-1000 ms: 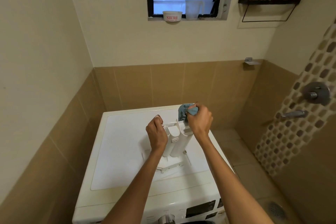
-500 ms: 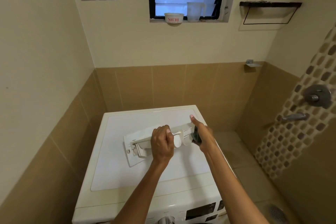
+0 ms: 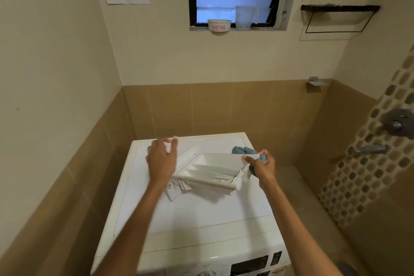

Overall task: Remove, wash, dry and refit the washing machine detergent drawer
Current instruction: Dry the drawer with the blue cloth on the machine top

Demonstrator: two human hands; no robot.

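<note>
The white detergent drawer (image 3: 210, 170) lies across the top of the washing machine (image 3: 195, 215), open side up, compartments showing. My right hand (image 3: 261, 164) pinches the drawer's right end and also holds a blue cloth (image 3: 245, 150), which bunches behind the drawer's far edge. My left hand (image 3: 162, 161) hovers at the drawer's left end with fingers spread, blurred, holding nothing. Whether it touches the drawer I cannot tell.
The machine stands in a corner, tiled walls on the left and behind. A shower valve (image 3: 397, 124) and tap handle (image 3: 370, 148) are on the mosaic wall at the right. A white bowl (image 3: 219, 26) and a clear jug (image 3: 245, 17) sit on the window sill.
The drawer turned from standing on end to lying flat with its compartments up. My left hand let go of it and opened. My right hand shifted to the drawer's right end.
</note>
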